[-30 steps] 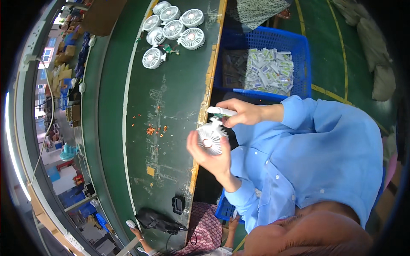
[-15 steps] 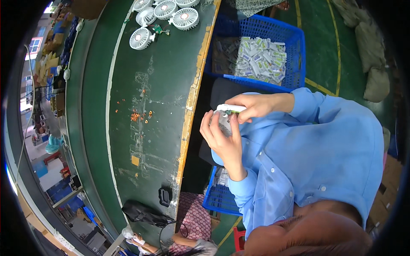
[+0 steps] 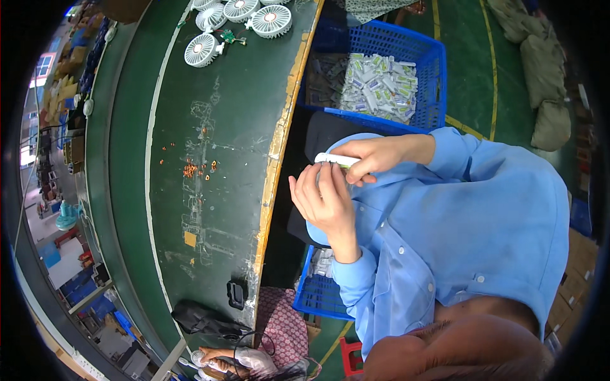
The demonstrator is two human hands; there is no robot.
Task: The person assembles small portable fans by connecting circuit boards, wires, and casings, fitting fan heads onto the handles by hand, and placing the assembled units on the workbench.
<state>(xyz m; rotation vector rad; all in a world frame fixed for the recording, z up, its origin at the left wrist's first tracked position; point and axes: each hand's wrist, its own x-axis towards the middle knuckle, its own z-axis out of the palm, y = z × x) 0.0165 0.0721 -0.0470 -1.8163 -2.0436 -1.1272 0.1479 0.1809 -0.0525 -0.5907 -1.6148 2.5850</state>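
Both my hands are closed on a small white handheld fan [image 3: 330, 158], above my lap and just off the table's edge. My right hand [image 3: 380, 157] grips its long white handle, where a narrow green strip shows at my fingers. My left hand [image 3: 325, 206] has its fingers curled over the other end, covering most of the side towards me. On the dark green table [image 3: 235, 190] lie several round white fan heads [image 3: 270, 22] at the top, with a small green circuit board [image 3: 230, 38] beside them. Small orange-red bits [image 3: 190, 170] are scattered mid-table.
A blue basket [image 3: 440, 82] full of white pieces with green labels stands at upper right. Another blue basket [image 3: 318, 303] is below my left arm. Near the table's lower end lie a black frame [image 3: 236, 294] and a black bag [image 3: 200, 317]. A co-worker's hand [image 3: 216, 354] holds a white fan.
My left fingers have closed further over the fan, hiding the grille and green inside that showed before. The whole view has shifted slightly. The co-worker's arms have moved.
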